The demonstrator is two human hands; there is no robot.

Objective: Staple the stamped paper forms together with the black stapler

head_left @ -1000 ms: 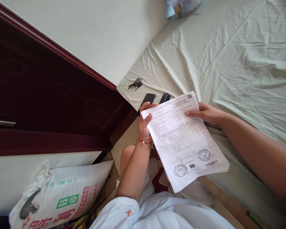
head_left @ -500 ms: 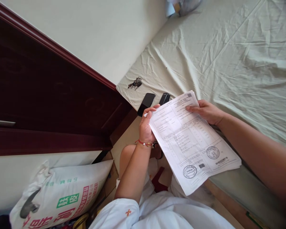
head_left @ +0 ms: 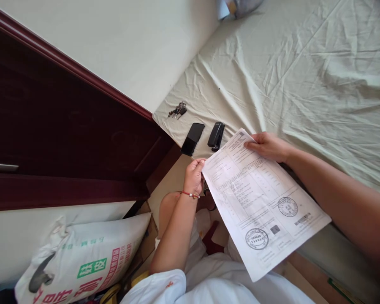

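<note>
wide sheet [head_left: 307, 71] up and to the right, papers [head_left: 240, 181] held out across its near edge. right hand [head_left: 267, 146] pinches their right edge near the top, left hand [head_left: 194, 175] pinches the top left corner, underside's hard to see. phone [head_left: 193, 138], stapler [head_left: 215, 135] just past the top edge.

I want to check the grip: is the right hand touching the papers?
Touching. The head view shows the right hand gripping the papers: its thumb lies over the edge, on the printed side.
</note>
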